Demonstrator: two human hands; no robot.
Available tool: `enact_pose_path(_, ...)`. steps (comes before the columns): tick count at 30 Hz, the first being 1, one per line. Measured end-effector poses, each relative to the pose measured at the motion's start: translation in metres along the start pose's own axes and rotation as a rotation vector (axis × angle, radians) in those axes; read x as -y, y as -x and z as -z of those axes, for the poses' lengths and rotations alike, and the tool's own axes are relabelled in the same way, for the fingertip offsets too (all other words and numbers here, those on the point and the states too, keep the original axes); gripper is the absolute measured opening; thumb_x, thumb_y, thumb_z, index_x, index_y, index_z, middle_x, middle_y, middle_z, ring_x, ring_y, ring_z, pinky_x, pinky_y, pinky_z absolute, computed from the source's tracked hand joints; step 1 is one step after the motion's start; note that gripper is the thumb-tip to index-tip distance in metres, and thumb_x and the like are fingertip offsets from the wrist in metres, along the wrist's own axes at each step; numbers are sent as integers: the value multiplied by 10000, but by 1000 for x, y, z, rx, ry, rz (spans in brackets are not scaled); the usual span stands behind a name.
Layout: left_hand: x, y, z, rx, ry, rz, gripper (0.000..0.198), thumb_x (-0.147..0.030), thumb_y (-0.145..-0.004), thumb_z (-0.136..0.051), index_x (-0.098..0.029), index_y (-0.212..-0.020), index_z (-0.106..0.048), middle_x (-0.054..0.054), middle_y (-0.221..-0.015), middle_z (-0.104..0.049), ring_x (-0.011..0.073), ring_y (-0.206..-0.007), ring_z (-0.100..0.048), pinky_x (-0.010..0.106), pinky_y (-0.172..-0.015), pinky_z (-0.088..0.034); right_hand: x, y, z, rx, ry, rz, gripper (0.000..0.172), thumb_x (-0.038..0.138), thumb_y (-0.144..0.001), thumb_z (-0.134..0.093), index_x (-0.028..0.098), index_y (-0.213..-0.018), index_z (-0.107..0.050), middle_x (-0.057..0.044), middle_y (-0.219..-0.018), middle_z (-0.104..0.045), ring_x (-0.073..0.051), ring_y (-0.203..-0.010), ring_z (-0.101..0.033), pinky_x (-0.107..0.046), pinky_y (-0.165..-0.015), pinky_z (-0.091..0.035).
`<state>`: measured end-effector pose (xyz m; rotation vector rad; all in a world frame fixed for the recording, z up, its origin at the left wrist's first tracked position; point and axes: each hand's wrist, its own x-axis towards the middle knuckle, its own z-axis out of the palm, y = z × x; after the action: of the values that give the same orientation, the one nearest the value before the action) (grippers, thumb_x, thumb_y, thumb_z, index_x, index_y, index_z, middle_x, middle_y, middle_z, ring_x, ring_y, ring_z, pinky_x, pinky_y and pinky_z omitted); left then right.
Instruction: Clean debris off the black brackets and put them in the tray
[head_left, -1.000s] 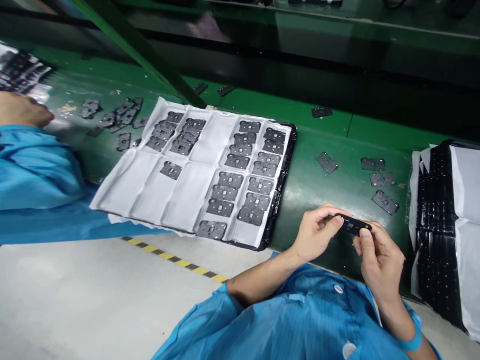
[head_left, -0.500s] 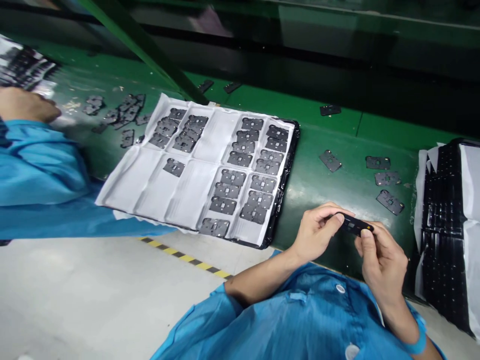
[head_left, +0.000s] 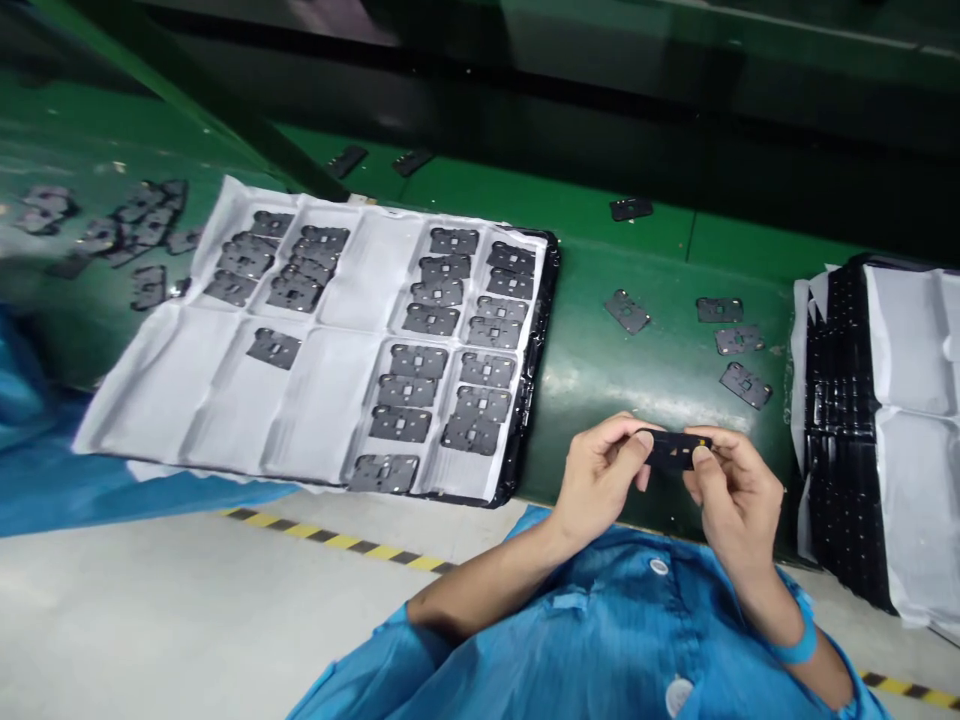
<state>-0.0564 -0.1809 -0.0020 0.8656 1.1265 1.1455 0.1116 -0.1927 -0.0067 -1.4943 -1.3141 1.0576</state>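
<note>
A small black flat plate (head_left: pixel 673 450) with cut-outs and a yellowish spot is held up between my two hands, above the front of the green table. My left hand (head_left: pixel 604 475) pinches its left end between thumb and fingers. At the other end, my right hand (head_left: pixel 735 490) grips it the same way. Similar dark plates, among them one plate (head_left: pixel 745 384), lie loose on the table just beyond my hands. To the left is a white-lined tray (head_left: pixel 315 390) with compartments, several of them holding rows of such plates.
Stacked black trays (head_left: pixel 840 450) with white liners stand at the right. A green post (head_left: pixel 225 120) rises behind the lined tray. More loose plates (head_left: pixel 146 215) are heaped at the far left. A co-worker's blue sleeve (head_left: pixel 30 390) shows at the left edge.
The whole view has shifted, so the table and trays appear further left. The plate in my hands has turned to lie more level, its face tilted differently. The co-worker's hand is out of view.
</note>
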Motion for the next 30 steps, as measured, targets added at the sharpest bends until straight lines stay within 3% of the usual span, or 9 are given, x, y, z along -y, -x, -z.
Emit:
enact_pose_path(11, 9, 1, -6, -12, 12, -91, 352, -458, -1063, -648, -150, -978, -794, -22, -753, -598, 57, -505, -571, 219, -523, -417, 1, -2, -5, -50, -58, -8, 180, 329, -1018, -658, 194, -1012, -777, 26, -680, -634, -94, -482, -524, -209, -459, -423)
enact_pose_path(20, 8, 3, -5, -8, -15, -82, 396, -493, -1070, -630, -138, -1008, -794, -18, -718, -603, 65, -499, -541, 222, -519, -411, 2, -2, -7, -79, -76, -65, 293, 461, -1006, -699, 184, -973, -788, 7, -695, -651, -99, -485, -509, -213, -450, -428)
enact_pose_path(30, 5, 5, -3, 27, -93, -174, 350, -406, -1098, -598, -136, -1028, -808, 0, -775, -606, 71, -553, -566, 226, -574, -456, 5, -6, -4, -62, -73, -56, 338, 498, -1005, -701, 177, -952, -791, 2, -686, -643, -101, -497, -506, -213, -455, -425)
